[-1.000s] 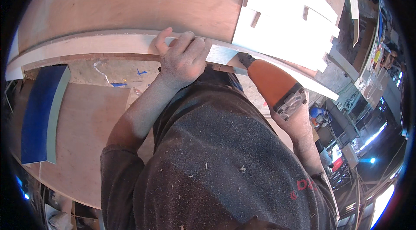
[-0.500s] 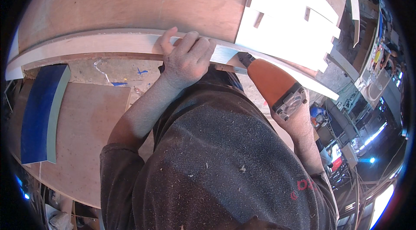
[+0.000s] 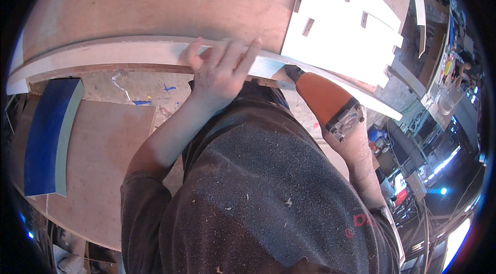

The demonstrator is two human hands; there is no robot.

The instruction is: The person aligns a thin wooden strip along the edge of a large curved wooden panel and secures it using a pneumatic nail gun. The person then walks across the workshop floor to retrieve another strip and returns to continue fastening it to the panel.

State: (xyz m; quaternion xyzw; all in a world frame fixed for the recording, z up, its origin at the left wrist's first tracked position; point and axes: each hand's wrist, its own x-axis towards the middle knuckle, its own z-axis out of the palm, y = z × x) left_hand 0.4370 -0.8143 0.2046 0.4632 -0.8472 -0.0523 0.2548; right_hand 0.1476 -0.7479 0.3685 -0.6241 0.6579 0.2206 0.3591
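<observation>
A long pale wooden strip [image 3: 129,53] runs along the near edge of a broad wooden board [image 3: 170,3]. My left hand [image 3: 219,75] lies across the strip with its fingers stretched and apart, slightly blurred at the tips. To its right, an orange nail gun [image 3: 324,94] with a black nose and a bolted end cap has its nose at the strip. My right hand [image 3: 347,142] is behind and under the nail gun, gripping it. Most of its fingers are hidden by the tool body.
A white panel [image 3: 336,31] with small wooden blocks lies at the upper right on the board. On the left, a curved blue piece [image 3: 49,134] with a pale green edge rests on a lower wooden panel [image 3: 106,160]. Tools and clutter fill the far right.
My left hand's fingers have straightened and spread from a more curled hold on the strip. The nail gun and right hand have stayed nearly in place.
</observation>
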